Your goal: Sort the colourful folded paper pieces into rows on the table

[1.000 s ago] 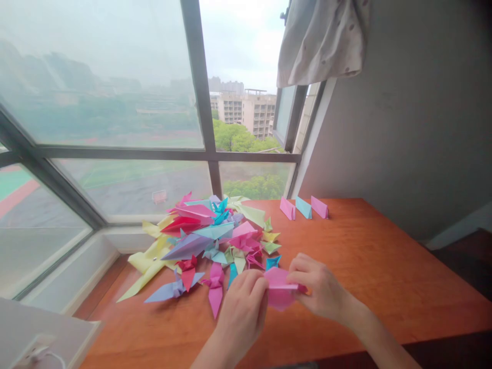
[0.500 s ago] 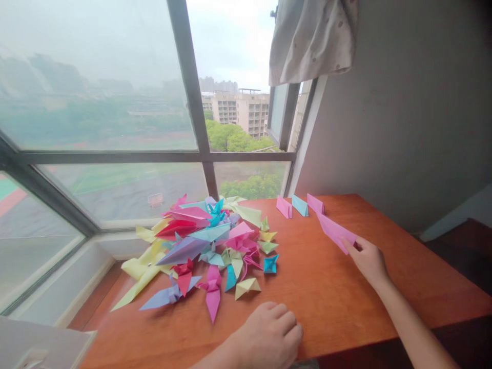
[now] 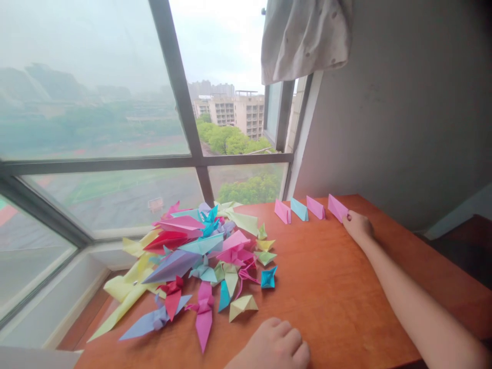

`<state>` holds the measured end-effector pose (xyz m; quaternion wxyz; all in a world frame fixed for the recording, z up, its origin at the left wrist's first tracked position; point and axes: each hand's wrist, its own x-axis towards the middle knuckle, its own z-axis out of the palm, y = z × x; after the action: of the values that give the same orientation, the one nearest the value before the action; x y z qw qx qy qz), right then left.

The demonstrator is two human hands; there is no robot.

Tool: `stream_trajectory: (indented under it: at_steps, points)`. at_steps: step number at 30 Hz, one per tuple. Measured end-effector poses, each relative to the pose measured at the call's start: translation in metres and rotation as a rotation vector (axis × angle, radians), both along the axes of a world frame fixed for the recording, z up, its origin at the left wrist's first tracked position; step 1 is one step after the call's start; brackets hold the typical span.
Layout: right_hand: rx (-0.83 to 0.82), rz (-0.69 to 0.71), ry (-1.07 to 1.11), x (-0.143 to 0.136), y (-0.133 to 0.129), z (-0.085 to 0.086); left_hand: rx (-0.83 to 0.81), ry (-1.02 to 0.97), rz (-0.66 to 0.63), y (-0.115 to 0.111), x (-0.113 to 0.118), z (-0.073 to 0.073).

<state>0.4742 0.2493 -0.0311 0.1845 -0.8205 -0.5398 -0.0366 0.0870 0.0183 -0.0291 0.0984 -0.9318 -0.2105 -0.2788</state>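
My right hand (image 3: pixel 358 227) reaches to the far right of the table, its fingertips pinching the near end of a pink paper airplane (image 3: pixel 337 207). The plane is at the right end of a row, beside another pink paper airplane (image 3: pixel 315 207), a light blue one (image 3: pixel 299 209) and a further pink one (image 3: pixel 283 211) at the left. My left hand (image 3: pixel 274 344) rests loosely curled at the table's front edge, with nothing visible in it. Nearest to it lies a pale yellow folded paper piece (image 3: pixel 243 306). A small blue paper box (image 3: pixel 268 277) sits farther back.
A heap of coloured origami, with a purple paper plane (image 3: pixel 172 266) and a magenta folded figure (image 3: pixel 204 312), covers the left of the wooden table (image 3: pixel 326 287). Windows stand behind it; a grey wall (image 3: pixel 392 118) rises at the right. A curtain (image 3: pixel 307 41) hangs above.
My right hand has carried the pink paper airplane back and set it in line with the others, still holding it. The view has turned slightly; my left hand stays at the front.
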Motion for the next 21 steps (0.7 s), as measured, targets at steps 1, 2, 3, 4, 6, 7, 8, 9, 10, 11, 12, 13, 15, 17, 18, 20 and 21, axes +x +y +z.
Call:
stream_trajectory:
  at_steps: [1, 2, 3, 4, 6, 7, 8, 9, 10, 11, 12, 13, 15, 17, 18, 20, 21]
  points:
    - [-0.017, -0.001, -0.002, 0.000, 0.008, 0.000, -0.001, 0.024, 0.003, 0.000, 0.001, 0.001]
    - [-0.033, -0.004, -0.004, -0.001, 0.016, 0.000, -0.004, 0.045, 0.008, 0.001, 0.002, 0.001]
    - [-0.050, -0.009, -0.006, -0.001, 0.022, -0.001, -0.010, 0.061, 0.016, 0.001, 0.003, 0.002]
    - [-0.064, -0.016, -0.007, -0.002, 0.027, -0.001, -0.014, 0.074, 0.029, 0.002, 0.003, 0.002]
    - [-0.082, -0.036, -0.010, -0.002, 0.033, -0.003, -0.009, 0.091, 0.048, 0.003, 0.005, 0.000]
    - [-0.086, -0.045, -0.012, -0.003, 0.035, -0.004, -0.008, 0.103, 0.050, 0.003, 0.006, -0.001]
    - [-0.087, -0.052, -0.014, -0.003, 0.036, -0.005, -0.010, 0.115, 0.052, 0.004, 0.007, -0.003]
    - [-0.085, -0.056, -0.015, -0.003, 0.036, -0.007, -0.017, 0.124, 0.056, 0.004, 0.008, -0.004]
    - [-0.080, -0.057, -0.017, -0.004, 0.036, -0.008, -0.029, 0.133, 0.062, 0.005, 0.009, -0.005]
    - [-0.074, -0.056, -0.018, -0.004, 0.035, -0.009, -0.045, 0.146, 0.065, 0.005, 0.010, -0.007]
    - [-0.064, -0.054, -0.020, -0.004, 0.035, -0.010, -0.060, 0.159, 0.067, 0.005, 0.011, -0.008]
    - [-0.053, -0.053, -0.021, -0.004, 0.034, -0.011, -0.073, 0.170, 0.069, 0.005, 0.012, -0.009]
    - [-0.024, -0.054, -0.021, -0.005, 0.032, -0.013, -0.084, 0.174, 0.075, 0.006, 0.015, -0.013]
    - [0.012, -0.066, -0.020, -0.005, 0.031, -0.014, -0.079, 0.162, 0.084, 0.006, 0.017, -0.016]
    - [0.034, -0.075, -0.018, -0.005, 0.029, -0.014, -0.076, 0.156, 0.088, 0.005, 0.018, -0.016]
    - [0.086, -0.095, -0.014, -0.005, 0.026, -0.014, -0.071, 0.153, 0.083, 0.005, 0.021, -0.016]
    - [0.113, -0.103, -0.012, -0.006, 0.024, -0.014, -0.072, 0.152, 0.078, 0.005, 0.022, -0.014]
